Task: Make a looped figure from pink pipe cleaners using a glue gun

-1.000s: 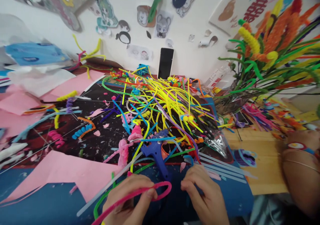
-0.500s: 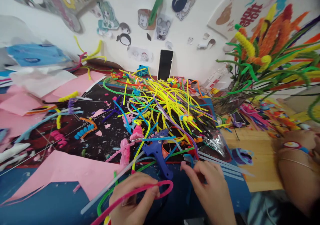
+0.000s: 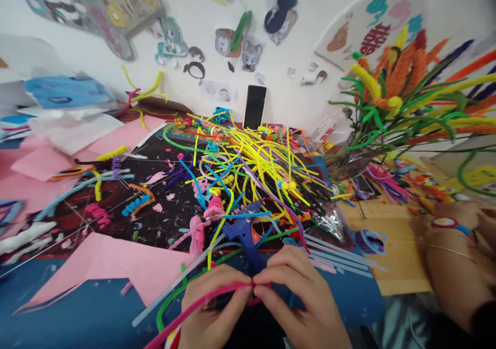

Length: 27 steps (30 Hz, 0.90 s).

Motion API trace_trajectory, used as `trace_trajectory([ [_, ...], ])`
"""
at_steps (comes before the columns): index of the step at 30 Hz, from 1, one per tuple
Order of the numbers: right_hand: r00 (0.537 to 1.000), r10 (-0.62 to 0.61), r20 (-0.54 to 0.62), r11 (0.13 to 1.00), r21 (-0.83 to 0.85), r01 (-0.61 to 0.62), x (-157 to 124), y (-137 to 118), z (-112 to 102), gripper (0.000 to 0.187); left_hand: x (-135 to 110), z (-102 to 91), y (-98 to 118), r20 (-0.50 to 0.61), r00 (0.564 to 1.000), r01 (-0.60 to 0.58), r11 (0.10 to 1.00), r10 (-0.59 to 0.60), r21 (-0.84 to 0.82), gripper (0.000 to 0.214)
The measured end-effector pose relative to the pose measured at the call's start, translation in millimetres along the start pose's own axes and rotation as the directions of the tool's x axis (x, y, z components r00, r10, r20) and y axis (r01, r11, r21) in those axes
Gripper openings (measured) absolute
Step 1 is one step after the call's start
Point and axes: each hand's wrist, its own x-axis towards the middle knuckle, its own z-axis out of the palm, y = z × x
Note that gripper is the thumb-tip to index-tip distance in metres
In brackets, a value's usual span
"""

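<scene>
My left hand [image 3: 215,307] pinches a bright pink pipe cleaner [image 3: 194,315] between thumb and fingers. The pipe cleaner's long end runs down to the lower left, across the back of that hand. Against it, fingertip to fingertip, my right hand [image 3: 300,297] pinches the bent part of the same pipe cleaner. Most of the bend is hidden behind the fingers. Just beyond my hands lies a blue glue gun [image 3: 244,235], its handle partly covered by my right hand. A clear glue stick [image 3: 163,294] and a green pipe cleaner [image 3: 170,300] lie beside my left hand.
A heap of yellow pipe cleaners [image 3: 263,157] fills the middle of the table. Pink sheets [image 3: 112,261] lie left, several glue sticks [image 3: 337,258] right. A phone [image 3: 254,107] leans on the wall. Another person's arm [image 3: 457,266] rests at right, below a pipe-cleaner bouquet [image 3: 411,90].
My right hand has moved left and now grips the pink pipe cleaner's bent end beside my left hand. The view has shifted slightly.
</scene>
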Motion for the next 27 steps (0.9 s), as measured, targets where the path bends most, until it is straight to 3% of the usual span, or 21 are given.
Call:
trace_trajectory([
  [9, 0.967, 0.226, 0.118, 0.967, 0.092, -0.237, -5.8, -3.0, 8.7, 0.016, -1.4, 4.2, -1.4, 0.037, 0.999, 0.015, 1.000, -0.015, -0.008, 0.016],
  [15, 0.885, 0.464, -0.040, 0.870, 0.211, -0.447, -10.4, 7.9, 14.9, 0.024, -3.1, 2.7, -0.8, 0.027, 0.999, 0.039, 0.999, -0.039, -0.021, 0.016],
  [20, 0.873, 0.485, -0.055, 0.861, 0.205, -0.465, -18.1, 27.8, 6.8, 0.032, -4.8, 1.9, -1.8, 0.027, 0.999, 0.035, 0.999, -0.034, -0.030, 0.016],
  [27, 0.828, 0.544, -0.139, 0.839, 0.124, -0.530, -55.5, 60.3, -12.4, 0.035, -4.5, 0.5, -4.3, 0.062, 0.998, 0.005, 1.000, -0.004, -0.022, 0.016],
])
